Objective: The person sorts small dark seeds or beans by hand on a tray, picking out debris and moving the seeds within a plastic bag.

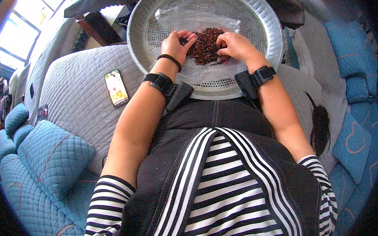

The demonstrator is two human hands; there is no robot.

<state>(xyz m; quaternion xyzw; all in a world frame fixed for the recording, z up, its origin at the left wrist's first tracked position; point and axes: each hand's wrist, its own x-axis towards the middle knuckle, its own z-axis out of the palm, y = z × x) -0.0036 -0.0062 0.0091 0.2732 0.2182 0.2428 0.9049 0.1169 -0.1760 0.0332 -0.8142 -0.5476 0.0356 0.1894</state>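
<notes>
A heap of small dark reddish-brown pieces [208, 42] lies near the middle of a wide round silver metal tray [136, 29] with a perforated bottom and a fluted rim. A crumpled sheet of clear plastic [177, 19] spreads under the heap, covering part of the perforations and sticking out beyond it, far side and near.

The left hand [178, 45] is at the heap's left edge, fingers loosely curled, a gap between them and the thumb; dark bits show in that gap, but I cannot tell whether they are held. The right hand [233, 46] bends over the right edge with its fingertips drawn toward the thumb; what is between them, if anything, is hidden.

Both forearms cross the tray's near part, and the bulky black strapped wrist devices [263, 74] hang close to its rim, hiding stretches of it. A thin dark bracelet [170, 61] circles the left wrist.

To the left, a phone with a lit screen [116, 88] lies on a grey quilted cover [78, 77], well apart from the tray. Blue quilted cushions [54, 153] sit lower left, with more blue quilting at the right. A dark hair-like bundle [320, 128] hangs beside the right forearm. Beyond the tray stands a dark brown wooden piece [99, 28]; a bright window [19, 35] fills the upper left.
</notes>
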